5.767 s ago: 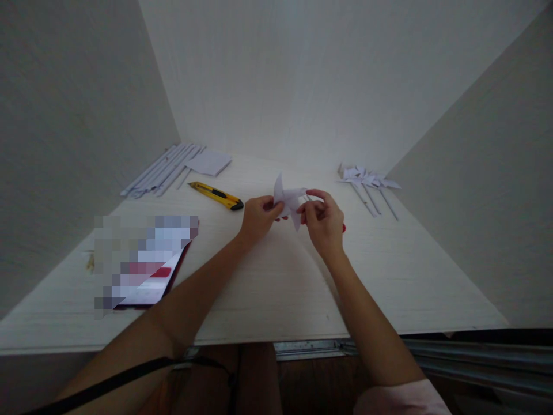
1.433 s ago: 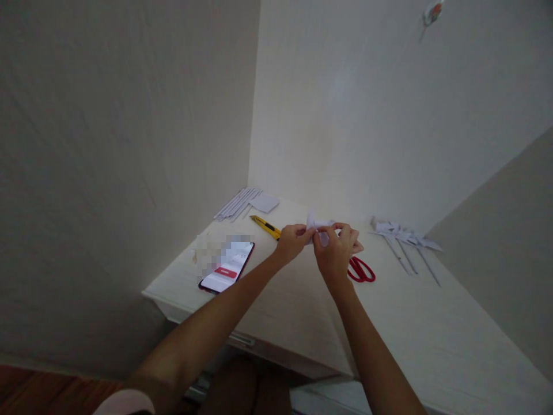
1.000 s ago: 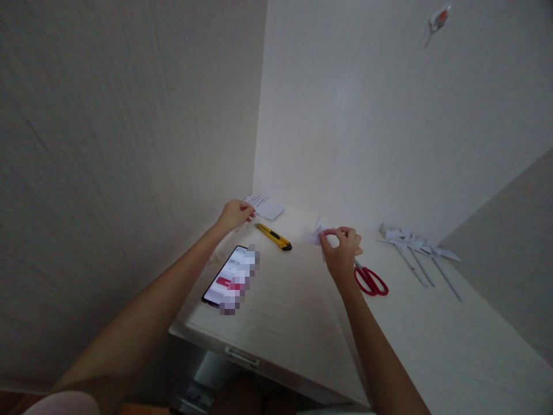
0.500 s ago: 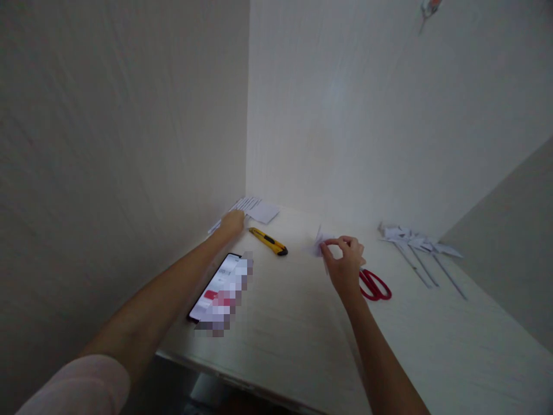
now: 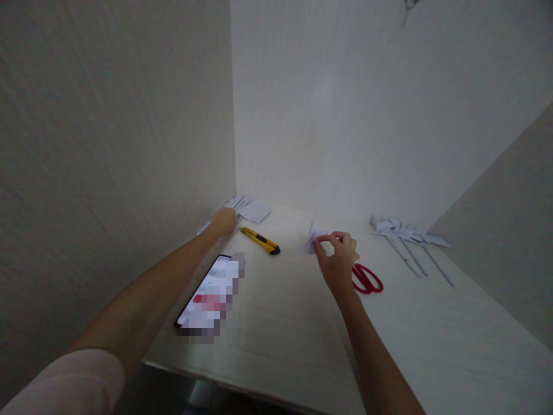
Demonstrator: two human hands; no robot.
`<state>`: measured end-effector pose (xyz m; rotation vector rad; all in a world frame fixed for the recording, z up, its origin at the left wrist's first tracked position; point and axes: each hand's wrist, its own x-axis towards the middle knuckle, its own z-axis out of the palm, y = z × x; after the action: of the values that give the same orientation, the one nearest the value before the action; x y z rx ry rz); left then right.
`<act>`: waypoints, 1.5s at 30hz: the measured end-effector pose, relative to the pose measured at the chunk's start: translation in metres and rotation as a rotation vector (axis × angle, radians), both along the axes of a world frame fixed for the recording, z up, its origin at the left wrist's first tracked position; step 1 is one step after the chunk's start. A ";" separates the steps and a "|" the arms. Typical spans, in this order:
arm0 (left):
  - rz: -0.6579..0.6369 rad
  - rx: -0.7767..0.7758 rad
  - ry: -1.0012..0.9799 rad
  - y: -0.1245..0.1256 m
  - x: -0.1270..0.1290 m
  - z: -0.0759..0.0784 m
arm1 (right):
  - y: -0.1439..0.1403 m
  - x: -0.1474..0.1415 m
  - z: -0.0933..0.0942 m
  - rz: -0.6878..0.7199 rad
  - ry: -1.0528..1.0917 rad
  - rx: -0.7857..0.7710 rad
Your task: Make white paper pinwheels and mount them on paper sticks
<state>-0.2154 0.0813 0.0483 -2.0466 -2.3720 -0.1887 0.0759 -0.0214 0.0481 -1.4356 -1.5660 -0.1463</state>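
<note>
A folded white paper pinwheel is pinched between the fingers of the right hand, held just above the surface near its middle. The left hand is laid on a row of rolled paper sticks at the far left corner; whether its fingers are closed on one cannot be told. A yellow utility knife lies between the hands, red scissors just beside the right hand, a phone nearer, and finished pinwheels far right.
</note>
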 end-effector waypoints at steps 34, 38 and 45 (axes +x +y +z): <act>-0.613 0.411 -1.137 -0.144 0.185 -0.027 | -0.016 0.089 0.049 -0.118 0.605 0.315; -0.655 0.438 -1.065 -0.145 0.186 -0.027 | -0.022 0.081 0.055 -0.109 0.532 0.339; -0.697 0.481 -0.968 -0.146 0.186 -0.025 | -0.022 0.082 0.055 -0.086 0.571 0.375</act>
<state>-0.0294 -0.0644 0.0238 -2.7051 -1.3891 -1.8724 0.1575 -0.0438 0.1031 -1.1177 -0.9511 -0.0667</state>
